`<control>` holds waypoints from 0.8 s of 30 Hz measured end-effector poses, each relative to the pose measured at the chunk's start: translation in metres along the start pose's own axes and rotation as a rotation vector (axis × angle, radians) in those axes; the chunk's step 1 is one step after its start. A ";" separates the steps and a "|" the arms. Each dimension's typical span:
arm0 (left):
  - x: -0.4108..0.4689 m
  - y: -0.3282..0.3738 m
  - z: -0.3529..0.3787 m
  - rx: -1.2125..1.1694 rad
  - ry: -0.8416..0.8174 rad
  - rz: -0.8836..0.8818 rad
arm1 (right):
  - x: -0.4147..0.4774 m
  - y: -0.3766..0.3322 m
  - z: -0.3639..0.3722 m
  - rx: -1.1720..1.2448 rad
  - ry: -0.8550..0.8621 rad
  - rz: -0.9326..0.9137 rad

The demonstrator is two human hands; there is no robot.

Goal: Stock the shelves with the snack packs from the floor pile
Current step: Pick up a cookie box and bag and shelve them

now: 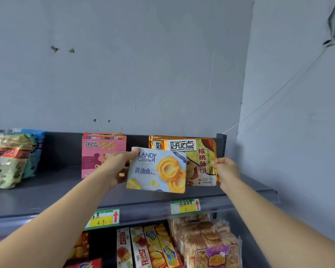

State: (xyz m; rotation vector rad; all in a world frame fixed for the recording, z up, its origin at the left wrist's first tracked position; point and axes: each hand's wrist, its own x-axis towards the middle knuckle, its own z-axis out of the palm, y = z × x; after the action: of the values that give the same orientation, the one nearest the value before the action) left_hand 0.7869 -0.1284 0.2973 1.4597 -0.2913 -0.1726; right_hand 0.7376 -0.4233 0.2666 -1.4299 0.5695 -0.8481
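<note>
A pale blue butter-cookie pack (156, 171) hangs upright over the grey top shelf (46, 192), and my left hand (118, 167) grips its left edge with the thumb on the top corner. Right behind it stand several gold walnut-cookie packs (198, 161) in a row. My right hand (224, 172) pinches the right edge of the front gold pack. The blue pack overlaps the gold pack's lower left part. The floor pile is out of view.
Pink egg-roll boxes (99, 151) stand left of my left hand, and green and blue bags (8, 159) sit at the far left. Price tags (185, 206) hang on the shelf lip. The lower shelf holds red-yellow boxes (143, 248) and bagged cakes (207, 240). Grey walls close the back and right.
</note>
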 end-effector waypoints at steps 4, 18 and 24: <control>0.011 -0.005 0.016 -0.011 0.029 -0.010 | 0.028 0.014 0.010 -0.044 -0.075 0.033; 0.030 -0.021 0.029 0.023 0.107 -0.037 | 0.059 0.042 0.038 -0.010 -0.125 0.109; 0.030 -0.026 0.024 0.030 0.125 -0.050 | 0.050 0.033 0.042 -0.320 -0.047 -0.113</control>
State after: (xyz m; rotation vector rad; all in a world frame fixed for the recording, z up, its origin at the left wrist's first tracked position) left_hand 0.8095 -0.1625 0.2766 1.5014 -0.1568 -0.1175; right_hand 0.8059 -0.4383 0.2451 -1.7828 0.6130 -0.8352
